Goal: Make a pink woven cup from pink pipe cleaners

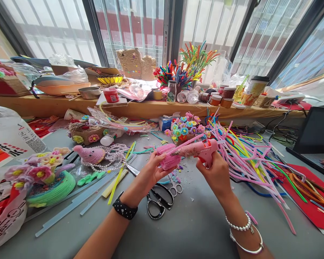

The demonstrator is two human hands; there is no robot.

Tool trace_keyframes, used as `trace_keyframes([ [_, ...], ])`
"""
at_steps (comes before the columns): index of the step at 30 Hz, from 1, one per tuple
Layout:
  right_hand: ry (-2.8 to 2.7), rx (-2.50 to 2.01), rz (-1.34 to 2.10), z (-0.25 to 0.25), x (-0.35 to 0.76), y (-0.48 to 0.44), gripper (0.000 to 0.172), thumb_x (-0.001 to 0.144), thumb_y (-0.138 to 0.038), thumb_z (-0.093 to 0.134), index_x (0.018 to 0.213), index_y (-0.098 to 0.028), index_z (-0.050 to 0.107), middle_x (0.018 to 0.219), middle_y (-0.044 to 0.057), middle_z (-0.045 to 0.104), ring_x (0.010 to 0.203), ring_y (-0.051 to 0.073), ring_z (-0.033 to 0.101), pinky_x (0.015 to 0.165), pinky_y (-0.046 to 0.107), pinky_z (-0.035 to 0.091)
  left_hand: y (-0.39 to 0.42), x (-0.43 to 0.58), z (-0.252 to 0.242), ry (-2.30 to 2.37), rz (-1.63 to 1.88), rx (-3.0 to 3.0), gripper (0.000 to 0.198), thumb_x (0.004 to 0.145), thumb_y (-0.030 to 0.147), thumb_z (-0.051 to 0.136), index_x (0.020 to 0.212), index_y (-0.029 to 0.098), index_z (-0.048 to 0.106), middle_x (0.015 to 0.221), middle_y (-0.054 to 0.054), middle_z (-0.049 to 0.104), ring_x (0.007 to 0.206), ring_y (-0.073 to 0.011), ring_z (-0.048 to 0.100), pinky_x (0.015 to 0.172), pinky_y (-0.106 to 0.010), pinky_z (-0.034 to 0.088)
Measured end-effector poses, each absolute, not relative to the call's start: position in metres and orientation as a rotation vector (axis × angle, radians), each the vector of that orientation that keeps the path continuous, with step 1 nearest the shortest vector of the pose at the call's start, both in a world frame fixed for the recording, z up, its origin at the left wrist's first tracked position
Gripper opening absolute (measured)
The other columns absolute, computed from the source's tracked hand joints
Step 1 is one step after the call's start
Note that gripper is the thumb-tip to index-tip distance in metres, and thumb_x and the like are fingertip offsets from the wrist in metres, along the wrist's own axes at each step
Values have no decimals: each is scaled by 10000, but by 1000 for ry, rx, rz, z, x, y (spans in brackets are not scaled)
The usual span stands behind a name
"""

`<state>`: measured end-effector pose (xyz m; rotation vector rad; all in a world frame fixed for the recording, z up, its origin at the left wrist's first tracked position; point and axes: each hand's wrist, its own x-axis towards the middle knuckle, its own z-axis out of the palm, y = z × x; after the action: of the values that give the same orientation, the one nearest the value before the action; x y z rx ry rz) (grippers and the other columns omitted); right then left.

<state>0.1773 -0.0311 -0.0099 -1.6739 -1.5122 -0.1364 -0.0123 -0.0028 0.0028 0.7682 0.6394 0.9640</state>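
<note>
In the head view, the left hand [151, 172] grips a fuzzy pink pipe-cleaner piece [167, 158] over the grey table [178, 230], fingers curled around it. The right hand [214, 174] clasps a pink glue gun [198, 150], nozzle touching the piece. Black-handled scissors [158, 199] lie just near of them.

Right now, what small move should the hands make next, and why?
Probably a light squeeze of the trigger: the right hand grips the pink glue gun, whose nozzle appears to meet the pink fuzzy piece pinched in the left hand.
</note>
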Motion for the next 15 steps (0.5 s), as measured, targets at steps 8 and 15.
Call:
trace_keyframes([
  [8, -1484, -1669, -173, -12, 179, -31, 183, 719, -322, 488, 825, -175, 518, 608, -7, 478, 495, 145, 420, 509, 273, 354, -3, -13, 3, 629, 978, 748, 400, 771, 248, 573, 1161, 221, 486, 1207, -84, 552, 1047, -224, 570, 929, -393, 454],
  [15, -1484, -1655, -194, -14, 181, -30, 100, 711, -294, 489, 739, -198, 479, 579, -23, 442, 506, 145, 415, 510, 267, 340, -3, -12, 3, 659, 976, 776, 378, 781, 262, 562, 1144, 216, 470, 1216, -87, 544, 1036, -225, 576, 926, -391, 458],
])
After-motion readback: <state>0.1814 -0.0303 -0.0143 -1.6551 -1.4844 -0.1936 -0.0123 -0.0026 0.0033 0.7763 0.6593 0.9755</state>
